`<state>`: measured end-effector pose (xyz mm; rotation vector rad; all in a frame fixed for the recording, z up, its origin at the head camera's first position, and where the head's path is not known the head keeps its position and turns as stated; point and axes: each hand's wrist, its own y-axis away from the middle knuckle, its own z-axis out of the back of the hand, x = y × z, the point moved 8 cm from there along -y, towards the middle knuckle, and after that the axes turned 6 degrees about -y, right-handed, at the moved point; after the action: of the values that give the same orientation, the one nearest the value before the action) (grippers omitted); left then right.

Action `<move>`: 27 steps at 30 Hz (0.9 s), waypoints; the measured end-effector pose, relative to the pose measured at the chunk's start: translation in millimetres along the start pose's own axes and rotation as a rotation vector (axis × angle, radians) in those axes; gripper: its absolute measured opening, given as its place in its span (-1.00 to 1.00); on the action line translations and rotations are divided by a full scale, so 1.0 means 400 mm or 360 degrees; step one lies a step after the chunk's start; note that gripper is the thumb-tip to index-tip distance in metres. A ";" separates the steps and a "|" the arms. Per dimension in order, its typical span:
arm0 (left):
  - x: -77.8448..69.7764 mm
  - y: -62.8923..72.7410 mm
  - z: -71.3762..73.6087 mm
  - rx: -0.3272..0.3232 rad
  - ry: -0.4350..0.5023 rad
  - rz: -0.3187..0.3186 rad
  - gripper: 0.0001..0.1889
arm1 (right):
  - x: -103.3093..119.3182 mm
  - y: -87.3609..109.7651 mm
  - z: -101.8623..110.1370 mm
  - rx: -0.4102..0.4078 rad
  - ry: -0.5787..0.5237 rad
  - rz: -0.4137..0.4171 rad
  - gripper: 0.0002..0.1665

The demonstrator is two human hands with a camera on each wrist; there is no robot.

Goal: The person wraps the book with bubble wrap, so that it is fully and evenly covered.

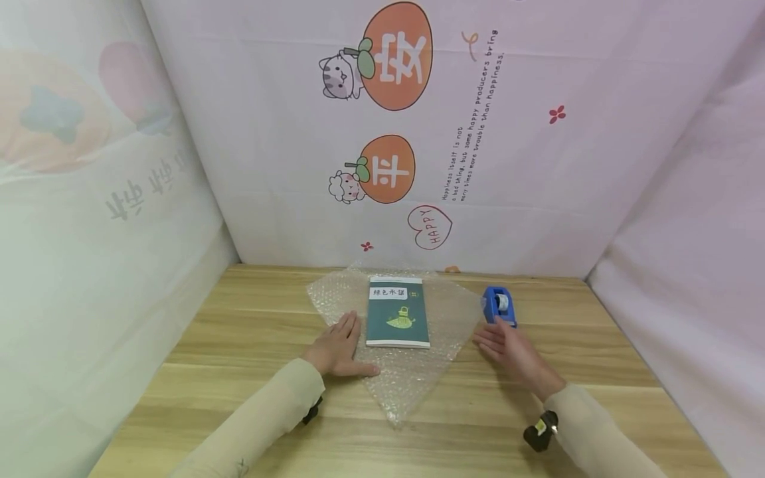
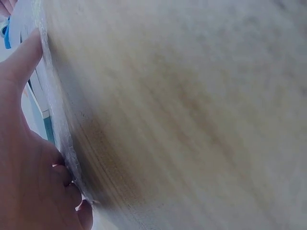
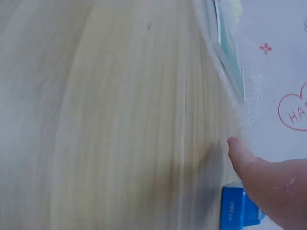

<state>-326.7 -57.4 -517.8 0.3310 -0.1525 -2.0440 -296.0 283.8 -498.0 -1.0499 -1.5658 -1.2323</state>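
Note:
A green book (image 1: 397, 312) with white bands lies on a sheet of bubble wrap (image 1: 397, 388), which is spread cornerwise on the wooden table. My left hand (image 1: 339, 348) rests on the left part of the wrap, thumb spread toward its lower corner. At the wrap's right corner is my right hand (image 1: 505, 348), its fingers extended and holding nothing. Just beyond those fingers stands a blue tape dispenser (image 1: 499, 307) with a roll in it. In the right wrist view the dispenser (image 3: 233, 208) shows below the thumb. The left wrist view catches the book's edge (image 2: 48, 125) behind the left hand.
The wooden table (image 1: 251, 332) ends at a printed cloth backdrop (image 1: 281, 166) behind the wrap. Cloth walls (image 1: 705, 265) stand along both sides. A dark strap device (image 1: 540, 430) sits on the right wrist.

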 end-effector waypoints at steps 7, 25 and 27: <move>-0.005 0.009 0.006 0.0008 -0.0013 0.0012 0.30 | -0.023 -0.035 -0.012 0.0010 -0.0400 -0.0062 -0.12; 0.001 0.005 0.007 -0.0015 -0.0034 0.0012 0.31 | -0.031 -0.124 -0.101 0.0105 -0.0958 -0.0102 -0.06; 0.002 0.004 0.006 -0.0015 -0.0033 0.0009 0.31 | -0.032 -0.133 -0.111 0.0131 -0.0990 -0.0107 -0.05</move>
<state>-326.3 -58.8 -515.3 0.3033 -0.1566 -2.0423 -337.5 230.3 -517.6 -1.4206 -2.1103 -0.9127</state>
